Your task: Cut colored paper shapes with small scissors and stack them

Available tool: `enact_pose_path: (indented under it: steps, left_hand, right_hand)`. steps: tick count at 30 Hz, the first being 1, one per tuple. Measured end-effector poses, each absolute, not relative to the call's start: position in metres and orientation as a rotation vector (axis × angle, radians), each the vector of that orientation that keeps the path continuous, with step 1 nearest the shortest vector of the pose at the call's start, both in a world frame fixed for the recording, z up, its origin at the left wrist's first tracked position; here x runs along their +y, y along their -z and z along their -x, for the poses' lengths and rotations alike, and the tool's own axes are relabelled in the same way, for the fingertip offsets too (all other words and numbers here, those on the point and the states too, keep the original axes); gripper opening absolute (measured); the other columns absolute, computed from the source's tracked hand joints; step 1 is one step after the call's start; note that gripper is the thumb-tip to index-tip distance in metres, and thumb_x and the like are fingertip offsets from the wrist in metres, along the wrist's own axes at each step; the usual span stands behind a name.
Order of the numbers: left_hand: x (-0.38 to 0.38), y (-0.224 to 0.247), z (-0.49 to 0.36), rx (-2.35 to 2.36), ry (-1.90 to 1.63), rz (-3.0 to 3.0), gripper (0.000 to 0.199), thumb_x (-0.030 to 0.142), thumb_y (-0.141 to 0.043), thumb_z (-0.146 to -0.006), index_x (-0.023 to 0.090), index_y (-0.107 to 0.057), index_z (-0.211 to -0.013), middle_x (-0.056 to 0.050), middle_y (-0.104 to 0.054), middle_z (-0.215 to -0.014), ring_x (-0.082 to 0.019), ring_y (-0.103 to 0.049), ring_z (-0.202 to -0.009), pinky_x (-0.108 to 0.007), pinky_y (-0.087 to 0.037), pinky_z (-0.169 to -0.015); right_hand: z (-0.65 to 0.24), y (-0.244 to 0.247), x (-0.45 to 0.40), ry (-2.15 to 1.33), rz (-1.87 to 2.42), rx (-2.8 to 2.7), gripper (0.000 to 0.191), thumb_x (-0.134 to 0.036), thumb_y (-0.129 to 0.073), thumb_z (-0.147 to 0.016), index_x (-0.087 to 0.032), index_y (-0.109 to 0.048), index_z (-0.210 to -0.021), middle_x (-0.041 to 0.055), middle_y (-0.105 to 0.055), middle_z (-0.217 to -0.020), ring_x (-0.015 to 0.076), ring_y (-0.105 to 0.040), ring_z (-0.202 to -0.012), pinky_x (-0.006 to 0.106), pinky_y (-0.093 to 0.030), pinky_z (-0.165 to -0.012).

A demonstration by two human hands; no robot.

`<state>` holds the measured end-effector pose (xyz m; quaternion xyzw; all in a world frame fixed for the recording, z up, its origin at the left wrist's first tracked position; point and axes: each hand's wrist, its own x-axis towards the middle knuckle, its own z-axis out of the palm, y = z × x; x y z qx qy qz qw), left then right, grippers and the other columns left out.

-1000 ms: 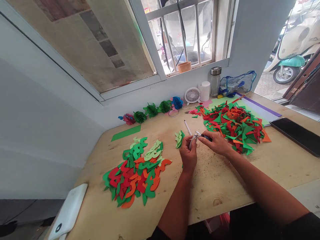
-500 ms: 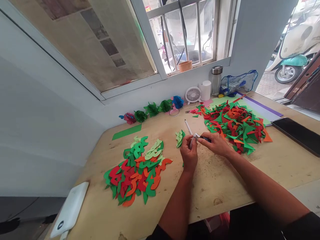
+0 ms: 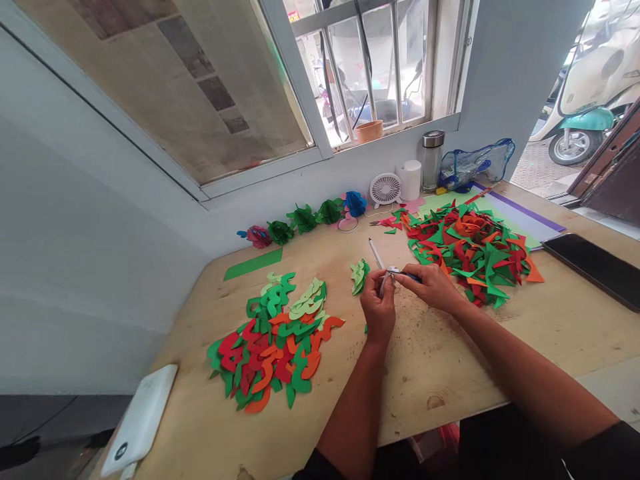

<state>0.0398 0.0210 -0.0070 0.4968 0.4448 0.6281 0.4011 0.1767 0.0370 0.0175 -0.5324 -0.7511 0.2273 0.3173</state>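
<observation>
My left hand (image 3: 379, 303) is closed around a small white piece (image 3: 384, 288), mostly hidden by the fingers; its kind is unclear. In my right hand (image 3: 433, 287) is a slim dark-handled tool (image 3: 409, 275), its thin tip touching the white piece; I cannot make out its exact kind. Dark crumbs (image 3: 420, 323) are scattered on the table below both hands. Just beyond them lies a white pencil-like stick (image 3: 376, 253). A small stack of light and dark green paper shapes (image 3: 359, 277) sits left of my left hand.
Curvy paper cutouts (image 3: 275, 340) are heaped on the left, pointed paper scraps (image 3: 473, 250) on the right. Folded paper ornaments (image 3: 303, 219), a small fan (image 3: 385, 189) and a glass bottle (image 3: 432, 163) line the wall. A phone (image 3: 595, 267) lies right, a white power bank (image 3: 143, 420) left.
The tool in my right hand has turned slightly, so its tip looks thinner and darker. Both hands stay in nearly the same place.
</observation>
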Motion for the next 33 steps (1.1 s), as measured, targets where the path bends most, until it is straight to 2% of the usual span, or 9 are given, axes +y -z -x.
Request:
enact_pose_path:
  steps: [9,15,21,25,28,30,33]
  left_hand:
    - [0.020,0.007,-0.040,1.157,-1.560,-1.262,0.029,0.042,-0.061,-0.080,0.016,-0.060,-0.093,0.001,-0.058,-0.069,-0.010,-0.055,-0.062,-0.021,-0.045,-0.060]
    - [0.020,0.006,-0.041,1.188,-1.550,-1.281,0.026,0.038,-0.061,-0.081,0.016,-0.060,-0.095,0.001,-0.057,-0.067,-0.010,-0.055,-0.061,-0.021,-0.045,-0.059]
    - [0.018,0.000,-0.049,1.225,-1.579,-1.250,0.026,0.038,-0.061,-0.080,0.015,-0.062,-0.092,0.000,-0.058,-0.067,-0.011,-0.057,-0.062,-0.022,-0.046,-0.060]
    - [0.021,-0.007,-0.057,1.229,-1.584,-1.297,0.022,0.035,-0.060,-0.081,0.016,-0.063,-0.092,-0.003,-0.062,-0.074,-0.013,-0.060,-0.069,-0.024,-0.048,-0.066]
    - [0.026,-0.009,-0.066,1.237,-1.599,-1.334,0.020,0.029,-0.058,-0.081,0.017,-0.061,-0.097,-0.006,-0.066,-0.087,-0.016,-0.064,-0.080,-0.028,-0.050,-0.076]
    - [0.028,-0.008,-0.073,1.275,-1.583,-1.410,0.022,0.024,-0.060,-0.078,0.019,-0.061,-0.100,-0.008,-0.067,-0.094,-0.019,-0.064,-0.090,-0.032,-0.050,-0.081]
    - [0.025,-0.001,-0.080,1.271,-1.465,-1.540,0.028,0.019,-0.065,-0.072,0.020,-0.063,-0.099,-0.009,-0.068,-0.096,-0.022,-0.064,-0.093,-0.034,-0.051,-0.079]
  right_hand:
    - [-0.176,-0.017,0.036,-0.438,1.484,-1.942,0.048,-0.057,-0.039,-0.088,-0.019,-0.057,-0.064,-0.0023,-0.046,-0.051,0.0111,-0.040,-0.050,0.024,-0.025,-0.051]
    - [-0.179,-0.018,0.036,-0.192,1.533,-1.901,0.046,-0.061,-0.043,-0.086,-0.019,-0.062,-0.079,0.0020,-0.058,-0.060,0.0141,-0.051,-0.054,0.024,-0.027,-0.053]
    - [-0.183,-0.019,0.035,-0.012,1.567,-1.837,0.048,-0.062,-0.041,-0.087,-0.020,-0.062,-0.078,0.0034,-0.061,-0.059,0.0160,-0.055,-0.055,0.025,-0.025,-0.052]
    - [-0.186,-0.022,0.034,0.065,1.552,-1.786,0.049,-0.062,-0.039,-0.088,-0.020,-0.063,-0.078,0.0045,-0.063,-0.062,0.0157,-0.056,-0.056,0.025,-0.025,-0.052]
    - [-0.188,-0.023,0.033,0.086,1.546,-1.759,0.050,-0.061,-0.038,-0.088,-0.019,-0.064,-0.080,0.0053,-0.065,-0.065,0.0157,-0.056,-0.056,0.025,-0.025,-0.052]
    - [-0.189,-0.023,0.032,0.094,1.546,-1.747,0.050,-0.060,-0.038,-0.089,-0.019,-0.064,-0.081,0.0058,-0.067,-0.068,0.0159,-0.057,-0.056,0.025,-0.025,-0.052]
    - [-0.190,-0.023,0.032,0.112,1.548,-1.732,0.049,-0.060,-0.038,-0.089,-0.019,-0.064,-0.082,0.0063,-0.068,-0.070,0.0163,-0.058,-0.057,0.025,-0.026,-0.053]
